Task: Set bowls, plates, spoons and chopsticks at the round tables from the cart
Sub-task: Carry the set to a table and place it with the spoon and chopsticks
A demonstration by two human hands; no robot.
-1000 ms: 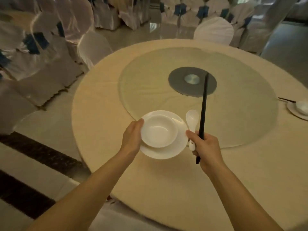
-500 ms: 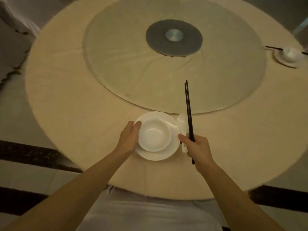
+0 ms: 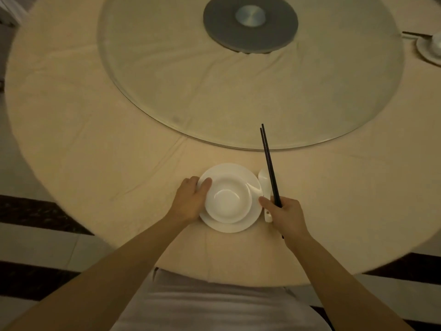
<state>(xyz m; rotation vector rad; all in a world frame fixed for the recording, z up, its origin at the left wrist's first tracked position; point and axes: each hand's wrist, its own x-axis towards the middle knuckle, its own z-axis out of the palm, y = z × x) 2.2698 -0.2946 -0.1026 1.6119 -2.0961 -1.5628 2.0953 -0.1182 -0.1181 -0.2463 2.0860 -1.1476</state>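
A white bowl (image 3: 228, 200) sits in a white plate (image 3: 232, 172) low over the near part of the round table (image 3: 95, 130); whether the plate touches the cloth I cannot tell. My left hand (image 3: 189, 200) grips the plate's left rim, thumb on top. My right hand (image 3: 285, 213), just right of the plate, holds a pair of black chopsticks (image 3: 268, 161) pointing away from me and a white spoon (image 3: 264, 181) beside them.
A large glass turntable (image 3: 191, 68) with a dark round hub (image 3: 250, 22) fills the table's middle. Another place setting (image 3: 429, 47) lies at the far right edge. A white chair back (image 3: 214, 304) stands under the table's near edge.
The view has tilted down and closer to the table. Both hands have come lower with the plate, bowl, spoon and chopsticks over the near table edge.
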